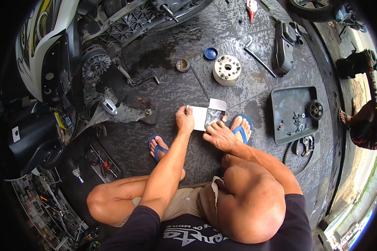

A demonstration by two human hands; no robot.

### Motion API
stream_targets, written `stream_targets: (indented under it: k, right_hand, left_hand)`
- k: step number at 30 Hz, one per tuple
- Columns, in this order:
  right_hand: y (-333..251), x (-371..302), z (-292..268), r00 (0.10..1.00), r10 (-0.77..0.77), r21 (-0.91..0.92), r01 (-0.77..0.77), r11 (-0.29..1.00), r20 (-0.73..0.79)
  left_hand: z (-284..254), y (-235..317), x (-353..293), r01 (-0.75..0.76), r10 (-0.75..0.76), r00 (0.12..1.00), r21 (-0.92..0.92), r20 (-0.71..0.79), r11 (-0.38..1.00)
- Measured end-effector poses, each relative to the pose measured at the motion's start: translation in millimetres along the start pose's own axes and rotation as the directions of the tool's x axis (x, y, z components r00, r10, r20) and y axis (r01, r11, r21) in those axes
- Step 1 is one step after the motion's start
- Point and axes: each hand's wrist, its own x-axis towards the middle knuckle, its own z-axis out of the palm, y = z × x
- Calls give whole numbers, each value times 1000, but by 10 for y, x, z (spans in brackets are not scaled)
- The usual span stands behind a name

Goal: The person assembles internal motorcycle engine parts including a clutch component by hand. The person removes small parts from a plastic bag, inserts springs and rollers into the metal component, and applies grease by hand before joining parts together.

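Observation:
Between my feet I hold a small white cardboard box (200, 117) with its end flap raised. My left hand (185, 120) grips the box's left side, thumb on top. At its open end, my right hand (220, 136) has its fingers curled over a clear plastic bag (214, 117) with something dark inside; the bag's contents are too small to make out. Beyond the box stands a round, cream-coloured metal clutch drum (227, 70) with studs on its face. A blue lid (210, 53) and a small open tin (182, 65) lie to its left.
A partly dismantled scooter (100, 62) fills the left. On the right, a grey tray (295, 136) holds bolts and a round black part. A long-handled wrench (259, 61), a black cover (284, 48) and a glue bottle (251, 9) lie farther off. Another person (365, 121) is at the right edge.

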Motion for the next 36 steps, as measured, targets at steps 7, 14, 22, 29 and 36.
stream_targets:
  k: [7, 14, 22, 29, 36]
  right_hand:
    - [26, -52, -375, 935, 267, 95, -252, 963, -232]
    - [310, 92, 57, 909, 368, -156, -399, 904, -196]
    - [307, 350, -235, 860, 484, 209, -450, 868, -160]
    - [202, 387, -183, 808, 529, 326, -443, 835, -257]
    - [404, 404, -211, 702, 706, 655, -492, 574, -92]
  left_hand:
    - [5, 38, -7, -14, 14, 999, -5, 46, 1000]
    - [6, 183, -127, 49, -42, 990, -48, 132, 998]
    - [-284, 34, -229, 477, -349, 877, -506, 330, 719]
    - [-120, 228, -276, 548, -328, 808, -420, 489, 724]
    - [-96, 626, -281, 477, -236, 829, -420, 507, 772]
